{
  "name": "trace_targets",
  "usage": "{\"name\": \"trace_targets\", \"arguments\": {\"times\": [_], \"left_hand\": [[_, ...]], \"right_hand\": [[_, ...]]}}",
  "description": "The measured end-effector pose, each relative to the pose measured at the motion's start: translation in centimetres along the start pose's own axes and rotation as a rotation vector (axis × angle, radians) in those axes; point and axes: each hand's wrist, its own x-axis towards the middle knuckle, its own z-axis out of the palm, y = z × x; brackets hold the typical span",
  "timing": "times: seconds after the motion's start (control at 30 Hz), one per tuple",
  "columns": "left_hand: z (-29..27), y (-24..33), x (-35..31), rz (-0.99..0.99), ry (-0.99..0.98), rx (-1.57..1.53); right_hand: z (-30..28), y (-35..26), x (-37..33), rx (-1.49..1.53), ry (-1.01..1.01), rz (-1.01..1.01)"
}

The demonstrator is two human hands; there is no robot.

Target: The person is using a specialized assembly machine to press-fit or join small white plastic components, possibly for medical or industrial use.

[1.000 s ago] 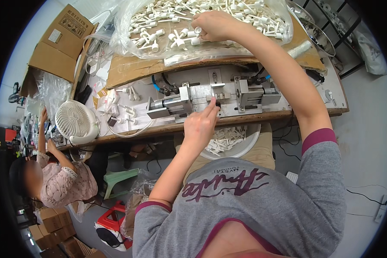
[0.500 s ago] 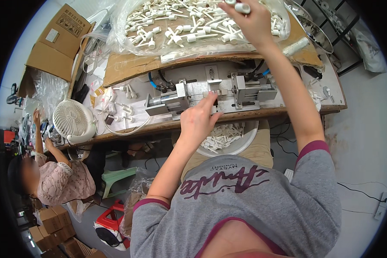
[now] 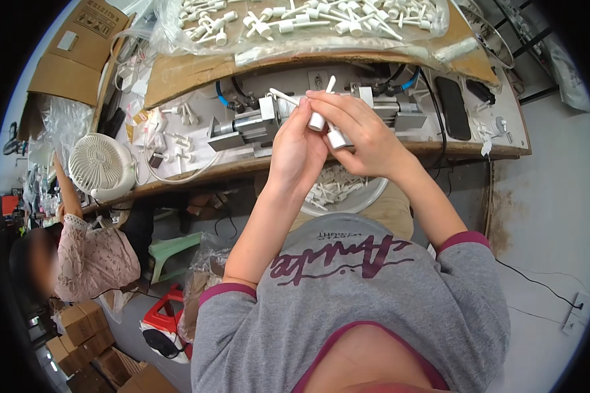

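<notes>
Two white capped sticks, like applicator wands, are between my hands in front of the metal clamp fixture. My left hand (image 3: pixel 294 147) pinches one white capped stick (image 3: pixel 316 122) between thumb and fingers, its thin stem pointing up and left. Beside it, my right hand (image 3: pixel 367 134) is closed around another white capped stick (image 3: pixel 336 137), whose stem shows above the fingers. My fingertips nearly meet and hide parts of both pieces. Behind my hands, the metal fixture (image 3: pixel 242 131) with its cylinders is partly covered.
Many white capped sticks (image 3: pixel 285 26) lie in a plastic-lined tray on cardboard (image 3: pixel 196 78). A bowl of white pieces (image 3: pixel 341 190) is below the table edge. A white fan (image 3: pixel 101 167) stands left; a black phone (image 3: pixel 451 108) lies right. A co-worker (image 3: pixel 98 262) sits left.
My right hand has come down from the tray with white capped sticks to meet my left hand. The left hand has drawn back from the fixture and now grips a stick.
</notes>
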Motion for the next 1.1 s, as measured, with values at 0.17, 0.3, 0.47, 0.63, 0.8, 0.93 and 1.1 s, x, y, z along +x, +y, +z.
{"name": "trace_targets", "arguments": {"times": [0.17, 0.3, 0.47, 0.63, 0.8, 0.93, 1.1], "left_hand": [[-2.1, -1.2, -0.3, -0.121, -0.026, 0.113], [-1.0, -1.3, -0.8, -0.201, -0.027, 0.054], [-2.2, -1.7, -1.1, -0.188, 0.074, 0.007], [-3.4, -1.0, -2.6, -0.044, 0.256, 0.235], [-4.8, 0.3, -3.6, 0.066, 0.151, 0.342], [-4.6, 0.5, -3.7, 0.143, 0.136, 0.438], [-4.3, 0.6, -3.3, 0.305, 0.161, 0.547]], "right_hand": [[0.2, -0.8, -1.8, 0.161, 0.014, 0.161], [1.6, -1.9, -2.5, 0.284, 0.099, 0.311], [2.2, -2.9, -2.8, 0.372, 0.171, 0.320], [2.5, -1.9, -4.0, 0.177, 0.122, 0.320], [4.4, -1.2, -4.5, -0.284, -0.073, 0.144], [4.9, -1.1, -2.6, -0.392, -0.131, 0.159], [4.6, -1.5, -1.8, -0.436, -0.236, 0.200]]}}
